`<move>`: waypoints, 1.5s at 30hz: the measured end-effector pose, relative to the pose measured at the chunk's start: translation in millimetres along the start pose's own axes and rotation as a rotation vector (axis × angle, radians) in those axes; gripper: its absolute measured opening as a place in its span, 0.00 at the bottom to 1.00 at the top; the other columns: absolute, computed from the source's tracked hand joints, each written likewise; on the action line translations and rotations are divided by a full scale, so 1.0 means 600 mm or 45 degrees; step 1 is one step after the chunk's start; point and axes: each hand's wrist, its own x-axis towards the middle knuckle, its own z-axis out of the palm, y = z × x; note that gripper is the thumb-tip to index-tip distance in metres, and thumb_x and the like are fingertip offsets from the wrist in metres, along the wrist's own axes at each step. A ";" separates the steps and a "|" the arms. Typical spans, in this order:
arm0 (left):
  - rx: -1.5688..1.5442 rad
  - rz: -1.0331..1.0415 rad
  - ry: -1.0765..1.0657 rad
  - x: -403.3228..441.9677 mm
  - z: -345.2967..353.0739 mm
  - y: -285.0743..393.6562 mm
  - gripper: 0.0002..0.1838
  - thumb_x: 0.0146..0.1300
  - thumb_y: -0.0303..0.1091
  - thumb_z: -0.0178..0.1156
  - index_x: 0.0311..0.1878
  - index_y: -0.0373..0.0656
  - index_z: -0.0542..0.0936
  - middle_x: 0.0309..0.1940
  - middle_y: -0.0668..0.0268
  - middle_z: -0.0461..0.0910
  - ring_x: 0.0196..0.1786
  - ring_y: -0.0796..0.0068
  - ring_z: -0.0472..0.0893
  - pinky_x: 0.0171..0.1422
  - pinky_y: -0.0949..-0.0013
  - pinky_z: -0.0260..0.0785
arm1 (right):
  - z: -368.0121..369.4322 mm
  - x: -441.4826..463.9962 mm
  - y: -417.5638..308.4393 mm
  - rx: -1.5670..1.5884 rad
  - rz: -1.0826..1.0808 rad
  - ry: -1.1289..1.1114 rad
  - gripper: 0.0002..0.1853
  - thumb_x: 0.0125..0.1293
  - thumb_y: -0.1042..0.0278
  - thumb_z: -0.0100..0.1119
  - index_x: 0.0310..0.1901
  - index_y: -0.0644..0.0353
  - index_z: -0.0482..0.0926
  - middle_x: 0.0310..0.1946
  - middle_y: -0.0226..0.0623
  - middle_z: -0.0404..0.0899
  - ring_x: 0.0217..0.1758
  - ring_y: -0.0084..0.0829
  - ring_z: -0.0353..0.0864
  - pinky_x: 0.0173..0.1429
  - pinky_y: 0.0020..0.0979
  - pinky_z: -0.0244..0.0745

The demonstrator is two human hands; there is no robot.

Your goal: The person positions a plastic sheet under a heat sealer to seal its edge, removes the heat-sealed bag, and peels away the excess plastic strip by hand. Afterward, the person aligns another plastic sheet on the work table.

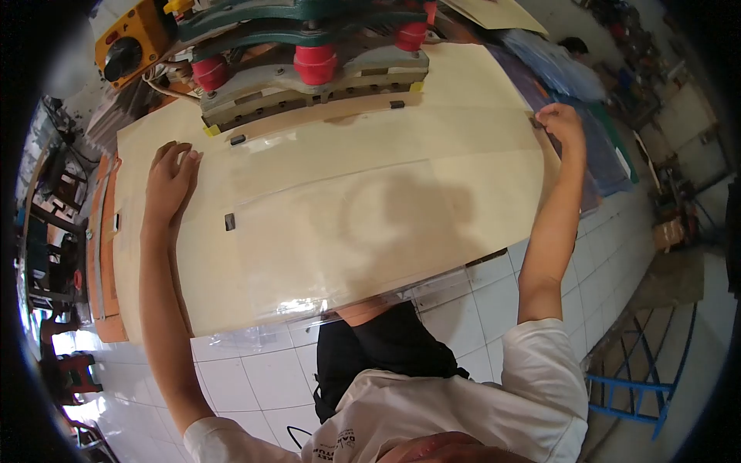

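Observation:
My left hand (174,176) rests on the left part of a large beige sheet (208,270), fingers loosely bent and apart, holding nothing I can see. At the sheet's right edge is my right hand (563,125), its fingertips pinched together beside a small dark block (536,123). What they grip, if anything, is too small to tell. A clear plastic sheet (332,231) lies over the middle of the beige one and hangs past its front edge. Small dark blocks sit around the plastic, one on its left (230,221) and another at its back left (238,140).
A press head with red cylinders (315,65) stands over the back of the beige sheet. Behind left is a yellow control box (130,45). Stacked plastic bags (552,65) lie at the back right. A blue metal frame (633,386) stands on the floor at right.

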 end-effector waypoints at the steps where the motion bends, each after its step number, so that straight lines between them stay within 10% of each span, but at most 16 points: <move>1: -0.024 0.008 0.013 0.001 0.004 -0.008 0.22 0.74 0.48 0.59 0.57 0.38 0.85 0.63 0.46 0.79 0.67 0.45 0.78 0.69 0.55 0.71 | 0.004 0.004 0.006 -0.018 -0.023 -0.049 0.12 0.57 0.65 0.78 0.39 0.62 0.87 0.29 0.32 0.85 0.28 0.22 0.79 0.34 0.28 0.74; 14: -0.014 0.004 -0.048 -0.002 -0.015 0.005 0.23 0.75 0.49 0.58 0.58 0.39 0.84 0.63 0.47 0.79 0.68 0.45 0.77 0.71 0.55 0.69 | 0.004 -0.019 -0.033 -0.134 0.034 -0.281 0.21 0.54 0.59 0.82 0.40 0.64 0.83 0.34 0.41 0.86 0.37 0.33 0.85 0.43 0.38 0.80; 25: -0.044 -0.001 -0.047 -0.005 -0.012 0.007 0.21 0.74 0.48 0.59 0.58 0.41 0.85 0.65 0.48 0.78 0.69 0.47 0.76 0.73 0.55 0.68 | 0.009 -0.020 -0.053 -0.589 0.206 -0.248 0.32 0.52 0.46 0.82 0.55 0.54 0.83 0.58 0.39 0.85 0.65 0.42 0.82 0.67 0.52 0.72; 35: 0.050 -0.041 -0.062 -0.004 -0.011 0.004 0.24 0.74 0.52 0.58 0.60 0.42 0.84 0.67 0.50 0.77 0.69 0.49 0.76 0.74 0.56 0.67 | 0.015 -0.010 -0.027 -0.447 0.090 -0.251 0.33 0.51 0.48 0.83 0.51 0.64 0.82 0.53 0.47 0.85 0.57 0.43 0.85 0.60 0.41 0.78; 45: -0.068 -0.078 -0.063 -0.008 -0.012 0.011 0.24 0.74 0.51 0.59 0.60 0.41 0.84 0.65 0.51 0.78 0.67 0.49 0.77 0.71 0.56 0.70 | 0.021 -0.027 -0.055 -0.091 -0.091 -0.174 0.13 0.63 0.60 0.69 0.37 0.63 0.86 0.37 0.45 0.89 0.43 0.37 0.88 0.51 0.39 0.80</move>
